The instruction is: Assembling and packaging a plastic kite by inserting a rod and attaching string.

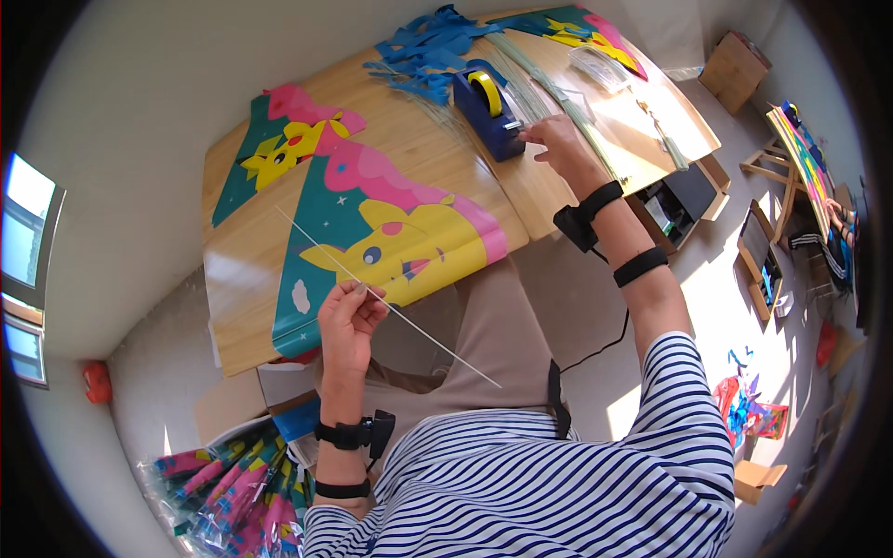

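Note:
My left hand [348, 325] pinches a thin white rod [423, 331] between thumb and fingers. The rod slants over a large triangular printed sheet [437, 237], teal, pink and yellow with a cartoon face, like a kite sail, lying at the table's near edge. My right hand [558, 147] reaches to the front of a dark blue tape dispenser [486, 116] holding a yellow-cored roll. Its bent fingertips are by the cutting end; whatever is between them is too small to make out. Farther left lies a second similar sheet [288, 149], partly covered by the first.
Blue strips [433, 46] and bundled thin rods [558, 93] lie at the back of the wooden table [242, 307]. A clear plastic box [600, 70] sits to their right. Wrapped colourful bundles [233, 493] and an open carton [670, 209] are below. A cable [605, 352] hangs near my right arm.

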Tool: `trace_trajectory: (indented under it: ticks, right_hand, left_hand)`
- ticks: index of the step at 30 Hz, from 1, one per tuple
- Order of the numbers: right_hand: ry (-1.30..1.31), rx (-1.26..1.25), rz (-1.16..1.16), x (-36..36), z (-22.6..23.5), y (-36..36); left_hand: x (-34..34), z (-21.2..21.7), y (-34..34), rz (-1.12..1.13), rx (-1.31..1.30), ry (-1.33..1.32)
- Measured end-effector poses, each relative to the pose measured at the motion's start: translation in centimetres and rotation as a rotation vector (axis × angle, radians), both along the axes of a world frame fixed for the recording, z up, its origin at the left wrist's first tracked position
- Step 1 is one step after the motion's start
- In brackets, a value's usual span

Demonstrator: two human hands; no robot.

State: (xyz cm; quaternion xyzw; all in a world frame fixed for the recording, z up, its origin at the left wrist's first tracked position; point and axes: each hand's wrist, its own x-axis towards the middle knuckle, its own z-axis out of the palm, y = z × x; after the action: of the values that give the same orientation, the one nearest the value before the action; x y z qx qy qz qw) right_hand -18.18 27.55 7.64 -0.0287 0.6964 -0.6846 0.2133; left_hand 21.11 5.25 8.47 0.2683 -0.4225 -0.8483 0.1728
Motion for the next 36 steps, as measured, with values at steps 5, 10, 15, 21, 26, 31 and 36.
trace_trajectory:
  ticks: [5, 10, 15, 21, 26, 31, 36]
  right_hand:
    - [0.041, -0.026, 0.075, 13.5, 5.3, 10.5]
    - [-0.029, -0.079, 0.015, 28.4, 8.4, 21.7]
    - [-0.100, -0.001, -0.119, 30.6, 4.6, 24.5]
    - [-0.084, 0.017, -0.058, 30.6, 2.4, 24.5]
    - [-0.116, 0.006, -0.061, 30.9, 2.2, 24.5]
    - [-0.134, 0.023, -0.054, 30.5, 1.9, 24.4]
    - [-0.141, 0.023, -0.065, 30.6, 2.5, 24.4]
  left_hand:
    - [-4.4, 0.8, 2.9, -0.114, 0.002, 0.008]
    - [-10.4, -0.4, 7.9, -0.300, 0.050, 0.014]
    - [-15.4, -1.2, 15.4, -0.466, 0.020, -0.024]
    - [-16.6, -2.4, 17.6, -0.477, -0.001, -0.047]
    - [-17.5, -2.1, 18.0, -0.453, -0.056, -0.079]
    - [-18.3, -2.5, 17.0, -0.463, -0.074, -0.087]
    - [-19.6, -2.4, 16.1, -0.405, -0.104, -0.065]
